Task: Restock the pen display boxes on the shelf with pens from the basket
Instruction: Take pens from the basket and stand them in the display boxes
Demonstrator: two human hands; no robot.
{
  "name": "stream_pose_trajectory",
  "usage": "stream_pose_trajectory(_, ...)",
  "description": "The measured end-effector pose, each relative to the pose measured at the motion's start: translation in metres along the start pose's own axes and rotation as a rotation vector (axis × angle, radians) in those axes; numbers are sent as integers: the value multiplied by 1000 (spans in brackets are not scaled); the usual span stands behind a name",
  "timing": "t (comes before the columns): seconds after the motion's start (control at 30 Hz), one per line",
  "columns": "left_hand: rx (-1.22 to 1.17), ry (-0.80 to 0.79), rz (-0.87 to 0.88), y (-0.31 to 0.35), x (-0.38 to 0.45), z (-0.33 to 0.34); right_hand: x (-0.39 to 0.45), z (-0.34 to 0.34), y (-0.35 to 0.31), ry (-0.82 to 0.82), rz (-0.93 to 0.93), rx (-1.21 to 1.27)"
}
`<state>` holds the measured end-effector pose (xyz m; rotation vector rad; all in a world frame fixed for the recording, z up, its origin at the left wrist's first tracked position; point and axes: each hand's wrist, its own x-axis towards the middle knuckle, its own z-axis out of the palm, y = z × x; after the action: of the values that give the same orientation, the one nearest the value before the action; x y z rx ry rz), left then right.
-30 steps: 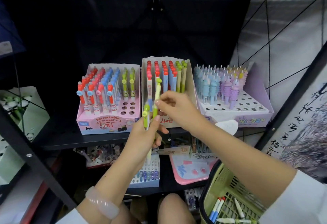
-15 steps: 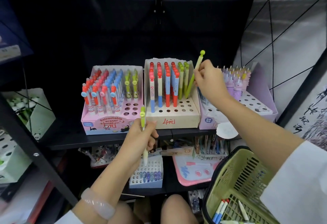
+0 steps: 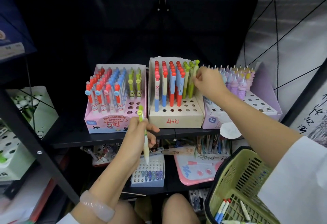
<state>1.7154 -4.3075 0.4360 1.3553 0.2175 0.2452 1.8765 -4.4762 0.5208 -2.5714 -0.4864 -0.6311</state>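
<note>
Pens filled the rear rows of the beige display box [image 3: 175, 117] at the shelf's centre, and the right hand [image 3: 208, 81] pinched a green pen [image 3: 195, 70] standing upright at the box's two o'clock corner. The left hand [image 3: 139, 135] gripped another green-and-white pen [image 3: 144, 135], tip down, in front of the shelf edge. At nine o'clock from the beige box sat a pink display box [image 3: 106, 123]; at three o'clock, a lilac one [image 3: 261, 89]. The green basket [image 3: 235, 176], at five o'clock, held a few pens.
</note>
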Motion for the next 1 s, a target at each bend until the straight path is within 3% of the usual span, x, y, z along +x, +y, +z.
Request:
stream_pose_trajectory(0.17, 107, -10, 170, 7, -6, -4, -3, 7, -5, -107, 98, -137)
stream_pose_trajectory(0.23, 119, -3, 191, 8, -6, -7, -7, 3, -7, -7, 113, -61)
stream_pose_trajectory(0.33, 112, 21, 192, 7, -4, -9, -28, -4, -29, 281, 19, 286)
stream_pose_trajectory(0.37, 122, 28, 195, 6, -3, -10, -39, -4, -42, 271, -24, 392)
stream_pose_trajectory(0.47, 145, 47, 212, 5, -5, -10, -74, 10, -80, 1, -79, 620)
stream_pose_trajectory(0.53, 107, 57, 230, 6, -7, -12, -86, 21, -99, -175, -96, 625)
stream_pose_trajectory(0.7, 128, 44, 297, 15, -14, -27, -86, 29, -124, -374, 20, 821)
stream_pose_trajectory(0.77, 166, 63, 315, 19, -16, -38, -78, 24, -131, -334, 21, 870)
stream_pose_trajectory(0.87, 286, 161, 404, 28, -18, -61, -54, 11, -138, -108, 14, 917)
stream_pose_trajectory(1.0, 418, 278, 486, 33, -17, -92, -28, 12, -148, 29, -71, 722)
